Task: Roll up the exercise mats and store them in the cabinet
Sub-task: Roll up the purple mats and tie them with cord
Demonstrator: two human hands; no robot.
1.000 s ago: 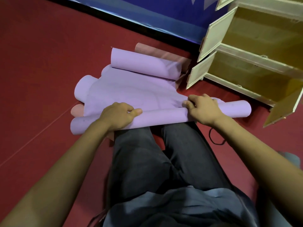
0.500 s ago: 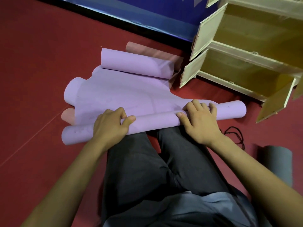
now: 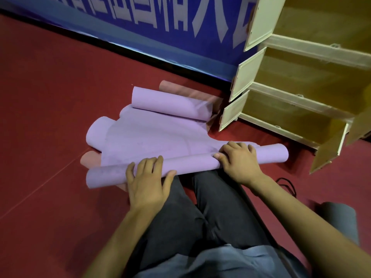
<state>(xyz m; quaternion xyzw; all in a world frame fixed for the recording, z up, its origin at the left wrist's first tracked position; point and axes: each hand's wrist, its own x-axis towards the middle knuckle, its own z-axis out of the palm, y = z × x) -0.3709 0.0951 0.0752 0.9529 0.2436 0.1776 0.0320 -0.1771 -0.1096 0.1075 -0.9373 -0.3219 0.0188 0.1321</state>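
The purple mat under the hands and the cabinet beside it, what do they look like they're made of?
Purple mat: probably soft foam or rubber with a matte finish; it curls into a smooth roll and shows no shine. Cabinet: looks like cream-painted wood or board with framed panel doors; which one cannot be told.

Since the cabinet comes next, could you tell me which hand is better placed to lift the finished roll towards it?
Probably the right hand: it rests on the purple roll nearer the open cabinet; the left hand lies farther away.
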